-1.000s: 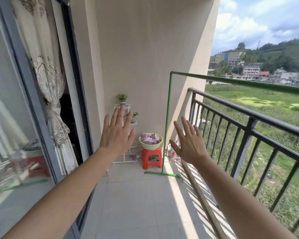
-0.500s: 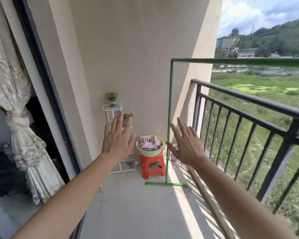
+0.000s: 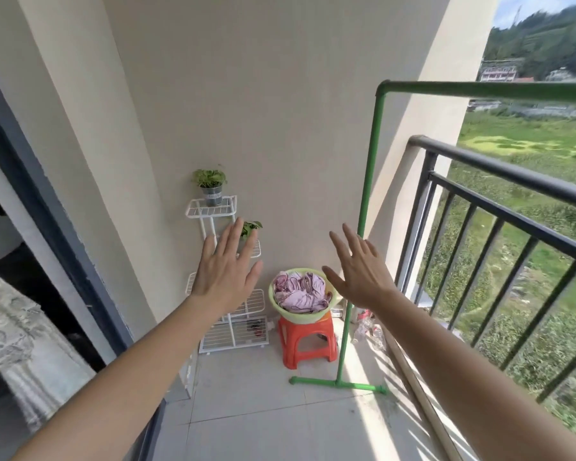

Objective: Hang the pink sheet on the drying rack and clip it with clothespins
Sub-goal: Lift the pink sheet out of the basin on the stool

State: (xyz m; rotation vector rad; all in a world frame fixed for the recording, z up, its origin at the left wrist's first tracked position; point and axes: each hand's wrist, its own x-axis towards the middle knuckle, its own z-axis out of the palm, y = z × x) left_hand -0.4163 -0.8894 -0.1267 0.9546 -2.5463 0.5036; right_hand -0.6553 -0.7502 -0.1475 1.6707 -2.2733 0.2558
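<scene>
The pink sheet [image 3: 300,291] lies crumpled in a pale green basin [image 3: 300,317] on an orange stool [image 3: 306,341] at the far end of the balcony. The green drying rack [image 3: 368,207] stands just right of the stool, its top bar running off to the right along the railing. My left hand [image 3: 225,271] and my right hand [image 3: 358,269] are both raised in front of me with fingers spread, holding nothing, either side of the basin and well short of it. No clothespins are visible.
A white wire plant shelf [image 3: 228,314] with two small potted plants [image 3: 210,183] stands left of the stool against the wall. A black metal railing [image 3: 499,227] borders the right side. A sliding door frame [image 3: 47,207] and lace curtain [image 3: 10,331] are at left.
The view has moved closer to the end wall and turned right; the stool, basin and rack appear larger. Both hands stay raised and spread, holding nothing.
</scene>
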